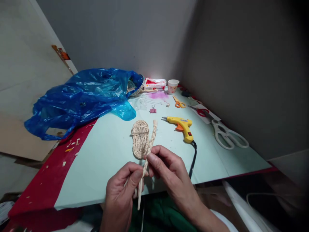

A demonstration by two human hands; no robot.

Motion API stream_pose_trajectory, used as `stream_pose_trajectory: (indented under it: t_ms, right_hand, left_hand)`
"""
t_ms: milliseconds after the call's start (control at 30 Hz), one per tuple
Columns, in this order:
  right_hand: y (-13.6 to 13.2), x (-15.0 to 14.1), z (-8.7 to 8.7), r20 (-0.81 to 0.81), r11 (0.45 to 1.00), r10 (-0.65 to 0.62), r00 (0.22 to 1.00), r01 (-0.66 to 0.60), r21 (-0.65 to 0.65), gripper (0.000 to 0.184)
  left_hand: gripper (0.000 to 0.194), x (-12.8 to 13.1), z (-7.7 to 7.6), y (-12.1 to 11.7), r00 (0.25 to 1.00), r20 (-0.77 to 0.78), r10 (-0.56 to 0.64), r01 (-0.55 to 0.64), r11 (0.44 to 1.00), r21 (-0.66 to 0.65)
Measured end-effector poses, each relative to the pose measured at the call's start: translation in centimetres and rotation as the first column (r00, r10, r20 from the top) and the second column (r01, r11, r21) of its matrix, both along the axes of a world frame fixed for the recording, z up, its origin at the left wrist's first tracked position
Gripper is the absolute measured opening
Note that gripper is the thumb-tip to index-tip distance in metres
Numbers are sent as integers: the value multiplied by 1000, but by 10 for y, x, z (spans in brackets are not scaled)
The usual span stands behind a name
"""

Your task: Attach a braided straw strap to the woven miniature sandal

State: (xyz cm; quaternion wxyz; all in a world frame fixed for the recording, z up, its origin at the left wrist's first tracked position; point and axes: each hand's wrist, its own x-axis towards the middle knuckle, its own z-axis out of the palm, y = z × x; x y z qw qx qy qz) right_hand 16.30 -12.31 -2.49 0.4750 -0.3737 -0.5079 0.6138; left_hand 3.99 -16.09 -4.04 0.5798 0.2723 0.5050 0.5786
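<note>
Braid: pale and thin, low in the middle of the frame; it leans, with its top end pointing up and a bit to the right.
Left hand: thumb and finger pinched tight on the low part of the Braid, at the bottom middle of the frame.
Right hand: thumb and finger pinched on the Braid just above the left hand.
Loose strands: hanging down under the left hand's thumb.
Woven oval: flat in the middle of the frame, just left of the Braid, with a band across its upper part.
Glue gun: yellow, right of the middle, orange trigger, black cord going down.
Scissors: a big white pair at the right, a red pair next to it, an orange pair farther up.
Clip: pink, above the Woven oval and a bit right.
Cup: paper, upper middle, near a red and white pack.
Bag: blue, crinkly plastic, on the left.
Counter: pale green sheet over red.
</note>
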Motion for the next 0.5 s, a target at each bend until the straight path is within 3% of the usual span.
stream_pose_trajectory:
  t_ms: [100, 233, 500]
  right_hand:
    - [-4, -1, -5, -117, 998, -54, 992, 50, -42, 19]
    - [-5, -1, -5, -148, 993, -86, 985, 74, -87, 20]
    - [2, -2, -8, -265, 977, -96, 959, 40, -211, 27]
  left_hand:
    - [19, 3, 4, 1, 1000, 20, 10, -10, 1000, -2]
    - [18, 5, 7, 3, 998, 30, -59, 59, 998, -12]
    - [21, 2, 3, 9, 984, 71, -166, 172, 981, -89]
